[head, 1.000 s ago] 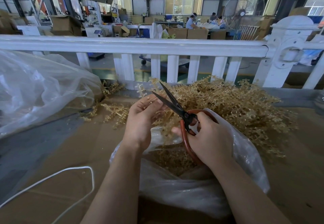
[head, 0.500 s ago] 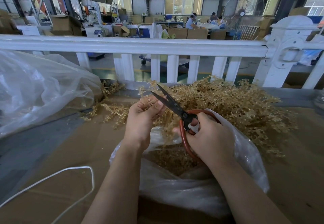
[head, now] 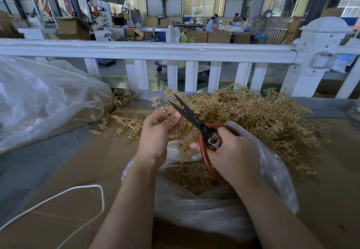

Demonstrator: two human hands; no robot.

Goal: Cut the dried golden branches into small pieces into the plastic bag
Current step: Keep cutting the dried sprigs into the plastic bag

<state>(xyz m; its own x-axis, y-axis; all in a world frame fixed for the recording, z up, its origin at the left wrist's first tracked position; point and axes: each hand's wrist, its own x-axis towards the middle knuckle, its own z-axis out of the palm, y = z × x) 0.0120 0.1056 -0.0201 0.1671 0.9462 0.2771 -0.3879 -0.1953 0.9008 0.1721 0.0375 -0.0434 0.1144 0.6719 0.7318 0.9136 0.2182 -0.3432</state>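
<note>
Scissors [head: 194, 119], black-bladed with red loops, sit in my right hand [head: 231, 151], whose fingers are curled through the handles; the blades stand parted, tips pointing far and left. My left hand [head: 157, 130] pinches a golden sprig [head: 165, 112] between thumb and fingertips and offers its stem to the near blade, just above the far edge of the plastic bag [head: 204, 209]. The bag lies open on the brown worktop [head: 78, 171] beneath both wrists, with cut bits already gathered inside. The uncut golden branches [head: 263, 118] are heaped just beyond it, against the white railing [head: 148, 51].

To do this snip well, I judge the stem should go deeper into the throat of the blades, where they bite hardest, and my thumb should stay clear of the edge, since it sits very near it now. The cut belongs over the bag's mouth so that pieces drop in instead of scattering on the worktop. Short, even bites would keep the pieces small, with the sprig fed forward after each one. The brittle tips may spring off sideways, so a slow closing seems wiser than a sharp one.
</note>
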